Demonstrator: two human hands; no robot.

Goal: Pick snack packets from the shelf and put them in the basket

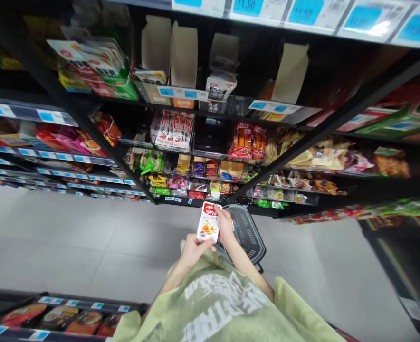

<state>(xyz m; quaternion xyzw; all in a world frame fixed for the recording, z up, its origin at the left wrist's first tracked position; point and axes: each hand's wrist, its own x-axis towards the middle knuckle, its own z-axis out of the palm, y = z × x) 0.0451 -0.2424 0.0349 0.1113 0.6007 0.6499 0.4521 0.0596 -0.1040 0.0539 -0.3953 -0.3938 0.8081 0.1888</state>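
Between my two hands is a white snack packet (208,222) with a red label at its top and a picture of orange food lower down. My left hand (193,251) grips its bottom edge, the thumb lying across the front. Along the upper right side, my right hand (224,223) has hold of the same packet, thumb on its face. The packet is held in front of my body, over the floor. Just beyond my right forearm, a dark grey shopping basket (247,232) sits low down, partly hidden by the arm.
Ahead stand black store shelves with red-and-white packets (173,129), orange sausage packs (247,140) and small bins of wrapped snacks (205,168). Price tags (313,12) line the shelf edges. Behind me at lower left is a shelf of round food packs (58,317). Grey tiled floor (124,237) lies between.
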